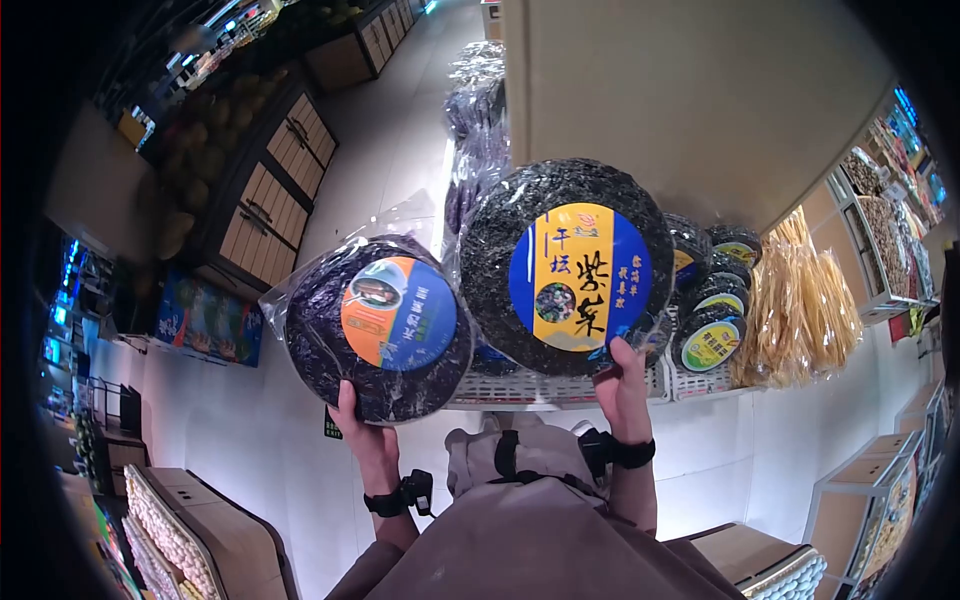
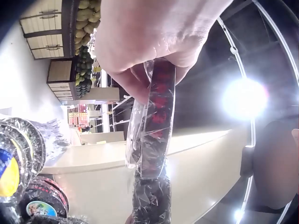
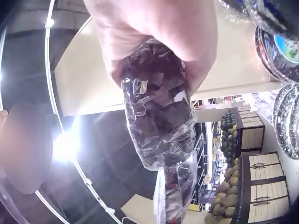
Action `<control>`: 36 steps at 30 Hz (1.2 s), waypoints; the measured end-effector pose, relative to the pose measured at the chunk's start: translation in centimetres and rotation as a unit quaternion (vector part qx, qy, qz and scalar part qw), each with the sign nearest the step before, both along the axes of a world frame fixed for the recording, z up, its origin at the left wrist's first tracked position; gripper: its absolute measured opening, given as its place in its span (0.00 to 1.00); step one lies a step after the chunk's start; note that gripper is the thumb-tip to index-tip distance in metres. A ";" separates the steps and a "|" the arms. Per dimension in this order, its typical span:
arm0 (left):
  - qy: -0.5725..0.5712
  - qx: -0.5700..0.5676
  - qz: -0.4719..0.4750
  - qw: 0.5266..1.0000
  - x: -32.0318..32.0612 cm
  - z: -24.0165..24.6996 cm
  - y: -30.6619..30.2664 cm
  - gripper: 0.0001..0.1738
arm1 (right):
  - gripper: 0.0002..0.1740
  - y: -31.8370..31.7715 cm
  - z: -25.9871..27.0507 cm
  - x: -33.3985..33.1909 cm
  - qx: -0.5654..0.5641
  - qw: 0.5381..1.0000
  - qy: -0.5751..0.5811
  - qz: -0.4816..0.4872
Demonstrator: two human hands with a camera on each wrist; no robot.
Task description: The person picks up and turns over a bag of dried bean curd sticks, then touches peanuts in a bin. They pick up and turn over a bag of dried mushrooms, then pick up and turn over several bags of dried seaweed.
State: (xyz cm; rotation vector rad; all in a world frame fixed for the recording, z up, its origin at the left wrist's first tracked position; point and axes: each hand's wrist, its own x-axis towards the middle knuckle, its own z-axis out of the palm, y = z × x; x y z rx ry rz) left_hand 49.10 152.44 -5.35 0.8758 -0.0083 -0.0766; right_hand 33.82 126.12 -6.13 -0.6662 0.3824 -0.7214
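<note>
My left hand (image 1: 362, 440) grips a round, dark pack of dried seaweed (image 1: 395, 310) by its lower edge, thumb on the front. This pack is wrapped in clear plastic and has an orange-and-blue label. On the right, my right hand (image 1: 627, 400) holds a slightly larger seaweed disc (image 1: 580, 280) at the bottom, its label yellow and blue. Both packs face me side by side, their edges meeting in the head view. Seen edge-on in the left wrist view, the left pack (image 2: 159, 121) is thin; the right pack (image 3: 159, 107) looks thicker in the right wrist view.
More round seaweed packs (image 1: 712, 345) stand on a white perforated shelf (image 1: 700, 385) beyond my hands. Bagged yellowish dried sticks (image 1: 800, 310) lie at its right. A large beige panel (image 1: 680, 90) rises behind. Wooden cabinets (image 1: 290, 190) bearing fruit line the left.
</note>
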 end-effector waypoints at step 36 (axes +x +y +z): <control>0.027 -0.027 -0.190 0.981 6.7 0.6 1.9 0.33 | 0.32 5.6 0.0 -0.8 -0.058 0.995 0.011 -0.076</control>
